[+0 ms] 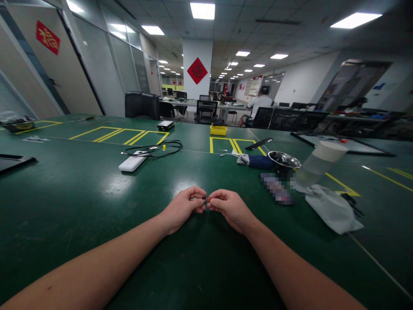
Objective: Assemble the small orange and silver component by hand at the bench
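Observation:
My left hand [189, 204] is closed in a pinch around a small dark piece [204, 199], most of it covered by the fingers. Facing it, my right hand [230, 207] pinches a small orange-red piece [209, 200]. The fingertips of both hands almost meet, just above the green table [200, 267]. Both pieces are too small for me to tell their kind, and I cannot tell whether they touch each other.
Beyond my left hand lies a white power bank [133, 161] with a black cable [172, 147]. To the right are a blurred phone-like slab [276, 188], a metal bowl [284, 160], a translucent bottle [318, 165] and a grey pouch [332, 209]. A yellow box [218, 130] stands farther back; a person [260, 103] sits beyond.

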`<state>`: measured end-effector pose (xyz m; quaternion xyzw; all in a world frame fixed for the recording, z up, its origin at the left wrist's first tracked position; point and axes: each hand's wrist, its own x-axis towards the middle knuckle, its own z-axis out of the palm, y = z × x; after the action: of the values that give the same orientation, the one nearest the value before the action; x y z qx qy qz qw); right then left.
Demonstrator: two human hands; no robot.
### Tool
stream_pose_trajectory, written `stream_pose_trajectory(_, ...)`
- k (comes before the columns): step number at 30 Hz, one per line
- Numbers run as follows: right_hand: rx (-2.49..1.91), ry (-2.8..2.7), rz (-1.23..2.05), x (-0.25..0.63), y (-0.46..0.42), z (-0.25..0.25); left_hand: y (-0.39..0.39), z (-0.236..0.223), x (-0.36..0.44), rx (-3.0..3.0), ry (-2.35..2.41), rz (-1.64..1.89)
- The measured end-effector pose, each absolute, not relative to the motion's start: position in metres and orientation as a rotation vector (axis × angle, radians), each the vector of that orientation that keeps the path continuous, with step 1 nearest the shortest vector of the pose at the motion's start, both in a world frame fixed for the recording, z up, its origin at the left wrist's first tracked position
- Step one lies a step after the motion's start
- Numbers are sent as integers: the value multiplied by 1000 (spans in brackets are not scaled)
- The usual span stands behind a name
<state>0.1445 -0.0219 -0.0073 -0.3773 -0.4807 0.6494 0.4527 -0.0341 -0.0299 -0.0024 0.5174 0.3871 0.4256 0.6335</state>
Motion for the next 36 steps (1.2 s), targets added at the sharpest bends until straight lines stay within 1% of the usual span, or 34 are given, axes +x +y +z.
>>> stream_pose_trajectory(10, -936, -1191, 1615, 145, -21, -8, -27, -9, -36, 1156, 890, 970)
stream_pose_trajectory(36, -923, -1195, 1610, 144, -22, -6, -29, -5, -36, 1139, 892, 948)
